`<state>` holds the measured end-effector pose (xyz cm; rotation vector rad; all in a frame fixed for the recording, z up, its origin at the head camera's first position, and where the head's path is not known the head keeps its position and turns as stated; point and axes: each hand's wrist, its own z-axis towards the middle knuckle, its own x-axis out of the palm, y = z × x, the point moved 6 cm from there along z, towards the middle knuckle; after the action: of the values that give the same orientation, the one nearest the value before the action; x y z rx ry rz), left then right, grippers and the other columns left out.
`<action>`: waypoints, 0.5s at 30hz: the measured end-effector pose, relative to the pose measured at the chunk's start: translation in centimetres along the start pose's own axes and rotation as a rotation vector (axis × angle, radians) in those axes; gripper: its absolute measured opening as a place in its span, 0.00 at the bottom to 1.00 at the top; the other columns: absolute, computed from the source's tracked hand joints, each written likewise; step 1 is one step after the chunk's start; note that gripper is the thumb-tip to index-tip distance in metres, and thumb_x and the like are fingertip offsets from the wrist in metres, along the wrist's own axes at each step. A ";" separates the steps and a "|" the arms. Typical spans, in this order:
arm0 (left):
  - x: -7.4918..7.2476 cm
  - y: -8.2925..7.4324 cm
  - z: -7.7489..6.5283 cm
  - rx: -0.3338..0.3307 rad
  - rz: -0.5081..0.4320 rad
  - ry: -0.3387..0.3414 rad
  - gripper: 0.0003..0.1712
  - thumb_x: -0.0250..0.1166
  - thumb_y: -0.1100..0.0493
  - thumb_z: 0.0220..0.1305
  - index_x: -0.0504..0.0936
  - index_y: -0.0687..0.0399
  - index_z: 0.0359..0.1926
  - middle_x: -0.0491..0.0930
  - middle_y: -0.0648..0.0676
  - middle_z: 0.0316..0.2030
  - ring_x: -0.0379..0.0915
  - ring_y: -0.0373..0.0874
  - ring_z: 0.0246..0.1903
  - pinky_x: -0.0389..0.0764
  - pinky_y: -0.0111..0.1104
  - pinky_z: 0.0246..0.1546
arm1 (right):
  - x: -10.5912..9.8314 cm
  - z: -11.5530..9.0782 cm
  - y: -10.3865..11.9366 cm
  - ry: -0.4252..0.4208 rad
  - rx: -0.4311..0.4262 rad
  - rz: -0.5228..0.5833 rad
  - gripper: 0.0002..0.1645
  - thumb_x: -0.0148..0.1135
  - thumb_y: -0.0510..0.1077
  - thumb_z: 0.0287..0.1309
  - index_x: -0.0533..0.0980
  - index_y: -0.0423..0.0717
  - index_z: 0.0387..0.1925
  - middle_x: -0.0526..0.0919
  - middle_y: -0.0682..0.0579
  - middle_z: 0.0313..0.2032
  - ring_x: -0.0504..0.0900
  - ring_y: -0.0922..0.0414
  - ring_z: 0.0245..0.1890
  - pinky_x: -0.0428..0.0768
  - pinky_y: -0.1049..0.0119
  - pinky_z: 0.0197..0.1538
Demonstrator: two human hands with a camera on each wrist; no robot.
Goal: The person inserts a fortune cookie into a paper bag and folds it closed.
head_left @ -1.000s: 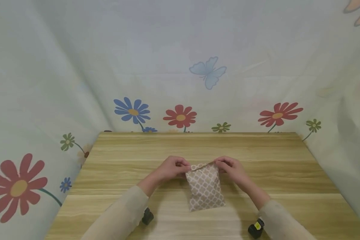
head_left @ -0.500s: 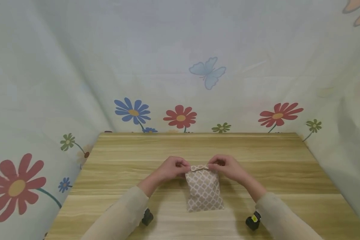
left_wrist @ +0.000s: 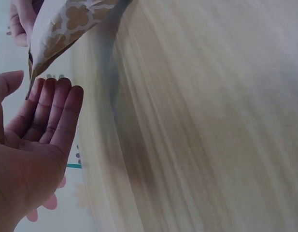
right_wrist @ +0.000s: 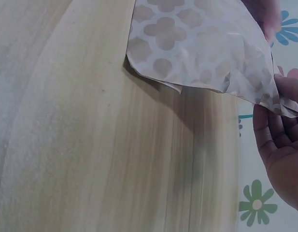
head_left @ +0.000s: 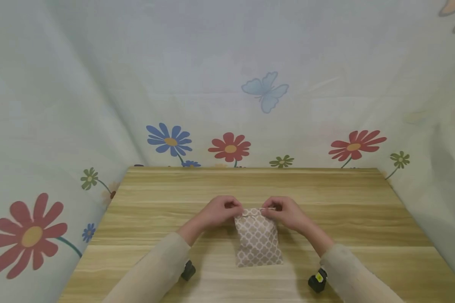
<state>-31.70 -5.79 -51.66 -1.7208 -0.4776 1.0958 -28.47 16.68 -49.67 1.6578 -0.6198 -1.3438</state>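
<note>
A small paper bag [head_left: 258, 242] with a beige and white lattice print lies on the table, its top end folded over. My left hand [head_left: 220, 211] holds the bag's top left corner; in the left wrist view its fingers [left_wrist: 64, 121] curve behind the paper edge, the thumb close by on the other side. My right hand [head_left: 289, 213] pinches the folded top edge near the right corner. Up close in the right wrist view, the bag [right_wrist: 197, 46] bulges and its creased corner sits between the right thumb and fingers [right_wrist: 267, 137].
The wood-grain table [head_left: 174, 185] extends around the bag. Behind and beside it hangs a pale cloth [head_left: 197, 75] printed with flowers and a butterfly. Black wrist devices [head_left: 317, 281] show below both sleeves.
My right hand has shifted left along the bag's top edge, from the corner inward. The top fold now lies flatter. My left hand stays at its corner, edging slightly inward.
</note>
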 end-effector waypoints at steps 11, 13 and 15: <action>1.1 -1.3 0.9 0.061 0.098 0.024 0.08 0.75 0.51 0.70 0.91 0.48 0.42 0.87 0.44 0.36 0.80 0.40 0.37 0.82 0.32 0.40 | -0.1 -0.5 0.6 0.009 -0.053 0.008 0.06 0.70 0.41 0.70 0.86 0.42 0.42 0.89 0.47 0.45 0.86 0.54 0.46 0.84 0.68 0.48; 1.1 -1.5 0.9 0.063 0.106 0.017 0.06 0.74 0.51 0.70 0.91 0.47 0.41 0.87 0.43 0.35 0.79 0.40 0.36 0.81 0.32 0.40 | -0.1 -0.5 0.8 0.006 -0.070 -0.016 0.05 0.71 0.42 0.70 0.86 0.43 0.42 0.90 0.49 0.45 0.87 0.54 0.46 0.84 0.68 0.48; 1.1 -1.7 1.0 0.071 0.115 0.012 0.05 0.74 0.52 0.70 0.91 0.46 0.40 0.86 0.43 0.35 0.79 0.40 0.36 0.81 0.33 0.40 | -0.1 -0.3 1.1 0.008 -0.091 -0.053 0.05 0.72 0.44 0.69 0.87 0.46 0.42 0.90 0.51 0.44 0.86 0.56 0.46 0.84 0.66 0.49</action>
<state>-31.69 -3.77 -50.73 -1.7086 -0.3319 1.1698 -28.03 16.35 -48.65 1.6152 -0.5052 -1.3825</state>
